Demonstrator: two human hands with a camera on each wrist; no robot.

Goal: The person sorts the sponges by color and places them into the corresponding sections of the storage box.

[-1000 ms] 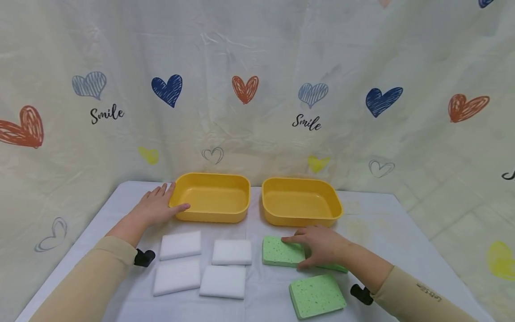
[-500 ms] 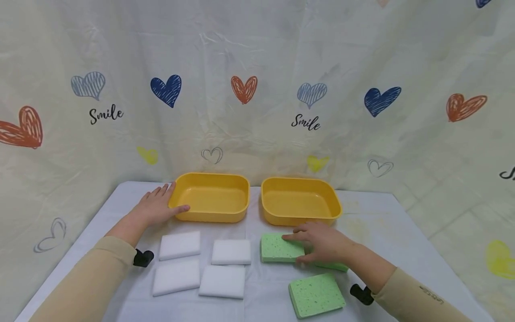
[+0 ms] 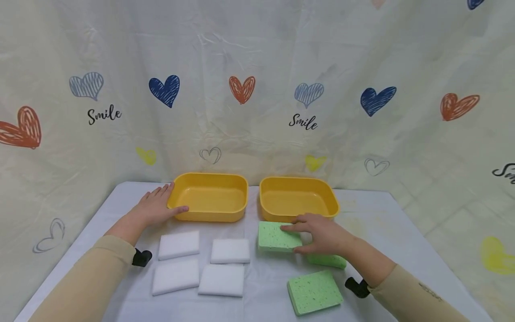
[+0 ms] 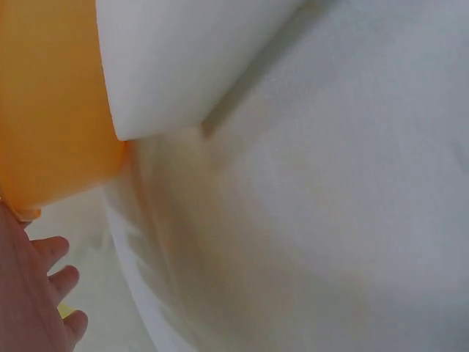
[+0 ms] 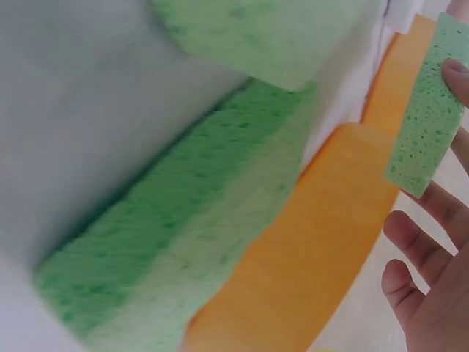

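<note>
My right hand [image 3: 326, 235] pinches a green sponge [image 3: 277, 237] between thumb and fingers. In the right wrist view this sponge [image 5: 429, 110] shows in the grip, raised in front of the yellow trays. Below the hand lies a second green sponge [image 3: 327, 260], partly hidden, and nearer the front a third green sponge [image 3: 314, 293]. My left hand [image 3: 157, 208] rests against the left end of the left yellow tray [image 3: 213, 216], its fingers spread along the outside and its thumb over the front rim. Beside it stands the right yellow tray [image 3: 299, 197], with nothing in it.
Several white sponge blocks [image 3: 221, 279] lie in two rows at the front left of the white-covered table [image 3: 257, 304]. A curtain [image 3: 273, 134] printed with hearts hangs behind the trays. A dark band piece [image 3: 357, 287] sits at the right wrist.
My right hand has lifted the green sponge and moved it up towards the right tray, uncovering more of the sponge beneath. The left hand has stayed at the left tray.
</note>
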